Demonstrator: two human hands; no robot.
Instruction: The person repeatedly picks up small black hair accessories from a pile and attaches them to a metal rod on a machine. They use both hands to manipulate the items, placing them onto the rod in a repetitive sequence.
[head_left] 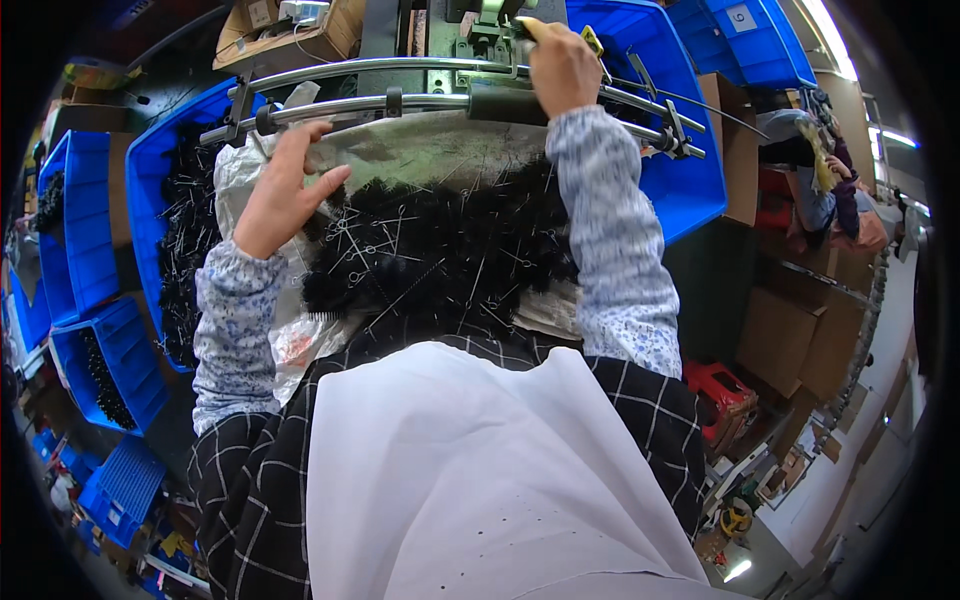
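The left hand [285, 190] is spread, fingers apart, its fingertips touching the lower metal rail [420, 101] at the front of a worn work surface [420, 150], with nothing gripped in it. The right hand [563, 68] reaches further forward and is closed over something by the machine fixture [490, 30] behind the rails; a yellow piece [592, 40] shows just beside its knuckles, though whether the fingers pinch it cannot be told. Between the two forearms lies a heap of black bristly pieces with thin wire stems [440, 255], resting on the surface and a plastic sheet [300, 340], close to the body, probably so each hand can draw from it easily. Blue bins [690, 170] flank the station; the left one [150, 170] holds more black pieces. Another person [825, 190] sits at the right.
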